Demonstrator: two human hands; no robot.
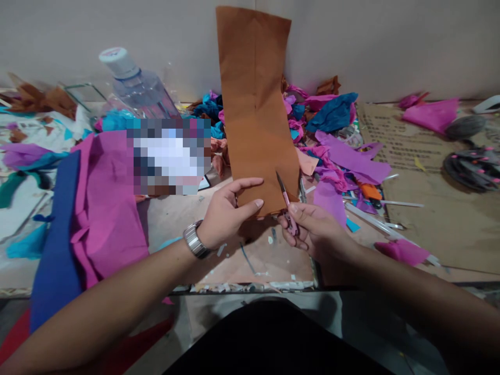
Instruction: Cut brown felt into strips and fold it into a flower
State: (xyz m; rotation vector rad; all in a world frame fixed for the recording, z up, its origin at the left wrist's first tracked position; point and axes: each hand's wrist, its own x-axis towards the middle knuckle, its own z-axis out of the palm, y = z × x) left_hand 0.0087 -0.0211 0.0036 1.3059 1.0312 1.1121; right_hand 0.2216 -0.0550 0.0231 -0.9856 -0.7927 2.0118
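Observation:
A tall folded strip of brown paper [258, 104] stands upright in front of me. My left hand [228, 211], with a metal watch on its wrist, pinches the strip's lower left edge between thumb and fingers. My right hand [312, 229] is closed around the handles of small pink scissors [287, 205]. The scissor blades point up into the bottom edge of the brown paper, right of my left thumb.
Magenta paper [107, 208] and blue paper [57, 245] lie at the left. A plastic water bottle [136, 88] lies behind them. Purple, pink and blue scraps [336, 151] litter the cardboard-covered table [441, 219]. A dark coil with pink bits [472, 169] sits far right.

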